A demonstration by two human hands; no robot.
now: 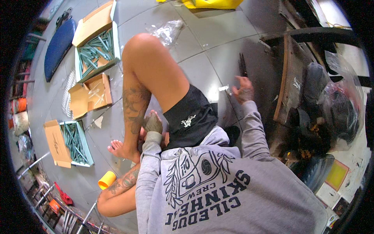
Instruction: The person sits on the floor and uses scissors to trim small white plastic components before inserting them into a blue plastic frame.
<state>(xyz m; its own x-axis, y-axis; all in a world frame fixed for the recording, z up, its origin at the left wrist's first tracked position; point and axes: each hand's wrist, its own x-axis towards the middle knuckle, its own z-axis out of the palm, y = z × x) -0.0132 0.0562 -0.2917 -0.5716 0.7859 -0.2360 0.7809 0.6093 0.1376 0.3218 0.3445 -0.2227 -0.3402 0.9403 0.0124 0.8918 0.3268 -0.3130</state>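
Note:
My left hand [152, 124] is beside my raised leg, just above the foot, with its fingers curled in. What they hold, if anything, is hidden. Out to the right, my right hand [244, 90] is low over the floor, thumb and fingers apart. A dark, slim two-pronged tool [242, 64] extends beyond its fingertips; I cannot tell its exact kind or whether the hand touches it. Left of that hand, a small white scrap [223, 88] is on the tiles. Clear crumpled plastic [166, 32] lies past my knee.
Two open boxes of slim grey-green sticks, a larger [116, 43] and a smaller [89, 155], stand left, with an open brown carton [80, 102] between them. A yellow cup [106, 180] is tipped by my lower leg. A wooden piece [283, 80] and plastic bags [339, 105] crowd the right.

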